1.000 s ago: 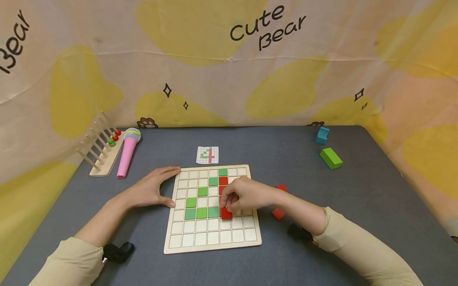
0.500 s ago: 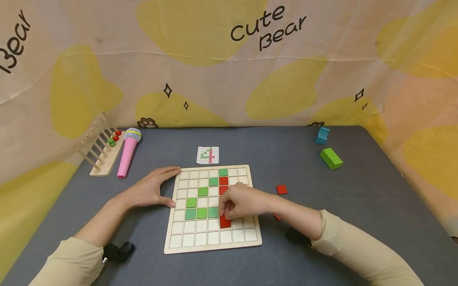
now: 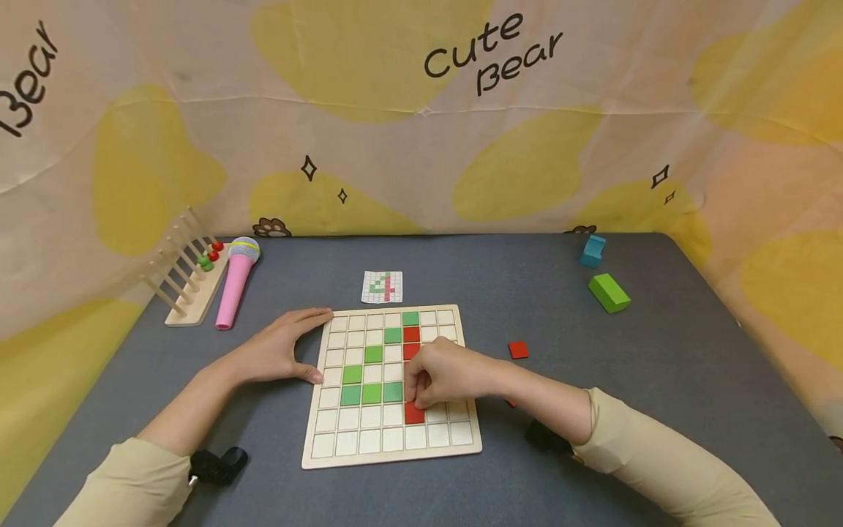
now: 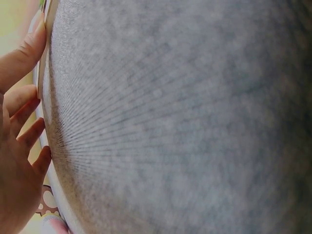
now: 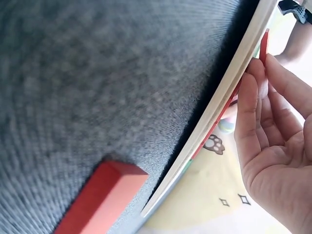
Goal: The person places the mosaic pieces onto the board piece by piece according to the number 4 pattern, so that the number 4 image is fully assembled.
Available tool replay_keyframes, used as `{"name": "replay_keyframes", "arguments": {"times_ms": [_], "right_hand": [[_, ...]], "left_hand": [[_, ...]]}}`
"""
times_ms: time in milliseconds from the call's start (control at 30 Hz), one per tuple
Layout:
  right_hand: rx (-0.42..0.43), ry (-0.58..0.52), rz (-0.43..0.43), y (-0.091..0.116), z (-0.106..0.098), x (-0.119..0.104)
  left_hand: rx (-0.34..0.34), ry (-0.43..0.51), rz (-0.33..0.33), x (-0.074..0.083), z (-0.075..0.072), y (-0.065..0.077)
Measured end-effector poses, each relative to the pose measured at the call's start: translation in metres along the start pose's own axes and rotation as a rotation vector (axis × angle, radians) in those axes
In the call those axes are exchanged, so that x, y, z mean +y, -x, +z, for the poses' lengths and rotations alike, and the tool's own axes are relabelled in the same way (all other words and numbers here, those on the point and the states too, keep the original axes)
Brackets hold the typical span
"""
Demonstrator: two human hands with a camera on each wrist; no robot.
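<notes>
My right hand (image 3: 448, 372) pinches a red square tile (image 3: 414, 414) low in the fifth column of a wooden grid board (image 3: 391, 460). In the right wrist view that red tile (image 5: 264, 46) stands tilted between thumb and fingers, close over the board. Spread along the board's left edge is my left hand (image 3: 283, 348), its fingertips at the upper corner and its thumb lower down. Green tiles (image 3: 372, 354) form a diagonal and a short row on the grid. Red tiles (image 3: 411, 334) run below the top green one, partly hidden by my right hand.
A loose red tile (image 3: 518, 350) lies right of the board; another (image 3: 511, 402) is mostly behind my right forearm. Behind the board is a small pattern card (image 3: 382, 287). A pink toy microphone (image 3: 233, 289) and a peg rack (image 3: 191, 307) stand left, blue (image 3: 593, 250) and green (image 3: 609, 293) blocks right.
The right hand has moved the red tile slightly toward the near edge, down one grid row, and since then has barely shifted. The left hand stays in place.
</notes>
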State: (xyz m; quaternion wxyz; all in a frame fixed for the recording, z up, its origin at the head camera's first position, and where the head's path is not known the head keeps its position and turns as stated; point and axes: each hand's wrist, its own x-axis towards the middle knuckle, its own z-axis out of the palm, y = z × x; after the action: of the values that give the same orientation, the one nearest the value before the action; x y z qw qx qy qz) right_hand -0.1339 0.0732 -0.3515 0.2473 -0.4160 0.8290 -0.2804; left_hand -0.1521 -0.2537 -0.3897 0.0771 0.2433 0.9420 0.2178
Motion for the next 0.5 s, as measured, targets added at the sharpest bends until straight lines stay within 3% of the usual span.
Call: {"name": "replay_keyframes", "arguments": {"times_ms": [300,500], "right_hand": [[0.01,-0.005,0.009,0.002,-0.001,-0.001],[0.06,-0.004,0.007,0.011,-0.014,0.004]], "left_hand": [[0.003,0.003,0.004,0.002,0.0,0.0],[-0.003,0.007,-0.007,0.002,-0.001,0.0]]}}
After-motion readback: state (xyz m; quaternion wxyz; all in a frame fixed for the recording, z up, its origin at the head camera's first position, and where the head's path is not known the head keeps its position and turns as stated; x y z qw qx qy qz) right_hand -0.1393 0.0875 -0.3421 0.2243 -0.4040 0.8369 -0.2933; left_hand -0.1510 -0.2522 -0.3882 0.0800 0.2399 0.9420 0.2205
